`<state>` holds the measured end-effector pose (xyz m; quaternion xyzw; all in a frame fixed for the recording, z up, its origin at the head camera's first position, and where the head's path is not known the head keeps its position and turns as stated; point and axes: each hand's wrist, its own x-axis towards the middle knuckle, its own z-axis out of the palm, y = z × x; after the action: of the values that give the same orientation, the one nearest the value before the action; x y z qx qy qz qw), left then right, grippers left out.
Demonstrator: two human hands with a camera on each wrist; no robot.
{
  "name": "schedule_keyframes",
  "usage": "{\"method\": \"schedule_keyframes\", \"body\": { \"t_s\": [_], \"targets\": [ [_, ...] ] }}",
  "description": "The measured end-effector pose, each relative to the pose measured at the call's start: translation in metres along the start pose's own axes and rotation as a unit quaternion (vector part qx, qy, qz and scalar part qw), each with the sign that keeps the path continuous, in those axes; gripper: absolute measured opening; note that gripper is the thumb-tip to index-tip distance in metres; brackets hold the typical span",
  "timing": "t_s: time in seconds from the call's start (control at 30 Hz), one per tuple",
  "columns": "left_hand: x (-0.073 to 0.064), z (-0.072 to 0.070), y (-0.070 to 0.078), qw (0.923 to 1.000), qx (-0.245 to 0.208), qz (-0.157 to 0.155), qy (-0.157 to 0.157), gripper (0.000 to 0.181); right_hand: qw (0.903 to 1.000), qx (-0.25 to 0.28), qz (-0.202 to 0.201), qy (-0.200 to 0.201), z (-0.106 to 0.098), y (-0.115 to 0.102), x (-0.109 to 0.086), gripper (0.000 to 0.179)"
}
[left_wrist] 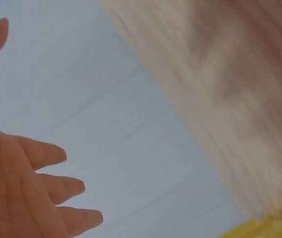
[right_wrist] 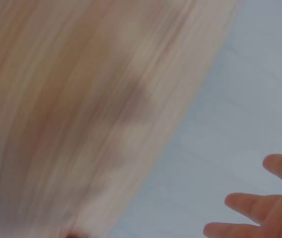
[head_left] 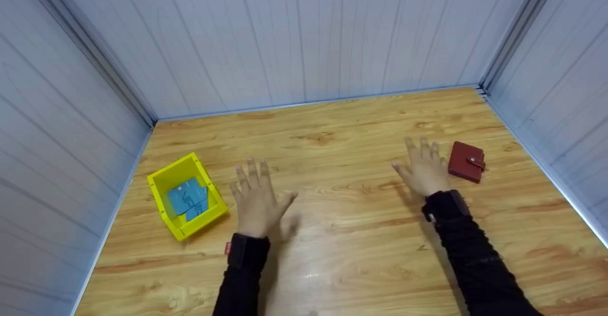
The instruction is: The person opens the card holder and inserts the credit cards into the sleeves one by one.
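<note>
My left hand [head_left: 256, 206] hovers over the table with its fingers spread and holds nothing. To its left stands a yellow open-topped bin [head_left: 216, 206] with blue printed cards [head_left: 188, 196] lying inside. In the left wrist view the bare palm [left_wrist: 12, 193] shows, and a bit of the yellow bin [left_wrist: 265, 229] peeks in at the bottom edge. My right hand [head_left: 424, 172], fingers also spread and holding nothing, is just left of a dark red wallet [head_left: 463, 161] with a snap strap. The right wrist view shows its straight fingers [right_wrist: 250, 206] against the wall.
The wood-grain table [head_left: 332, 240] is bounded by a pale panelled back wall [head_left: 304, 40], a left wall [head_left: 57, 140] and a right wall [head_left: 560, 92]. The bin sits near the left wall and the wallet nearer the right one.
</note>
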<state>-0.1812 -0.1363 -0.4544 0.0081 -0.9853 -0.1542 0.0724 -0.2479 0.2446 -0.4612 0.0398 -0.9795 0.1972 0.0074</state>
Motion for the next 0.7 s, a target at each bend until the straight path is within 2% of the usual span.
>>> {"method": "schedule_keyframes", "body": {
  "t_s": [0.17,0.43,0.6,0.7],
  "targets": [
    [-0.002,-0.016,-0.03,0.9992,-0.008,-0.038,-0.002,0.113,0.9993,0.003,0.021,0.032,-0.019,0.031,0.004,0.082],
    [-0.009,-0.025,-0.07,0.9966,-0.018,-0.08,0.004,0.118,0.9978,0.002,0.065,0.011,-0.031,0.079,0.008,0.088],
    [-0.016,-0.024,-0.081,0.9935,-0.012,-0.105,-0.041,0.113,0.9964,-0.003,0.085,0.002,-0.028,0.099,0.006,0.088],
    [-0.02,-0.024,-0.085,0.9914,-0.018,-0.116,-0.056,0.107,0.996,-0.005,0.089,-0.01,-0.024,0.106,0.006,0.087]
  ]
}}
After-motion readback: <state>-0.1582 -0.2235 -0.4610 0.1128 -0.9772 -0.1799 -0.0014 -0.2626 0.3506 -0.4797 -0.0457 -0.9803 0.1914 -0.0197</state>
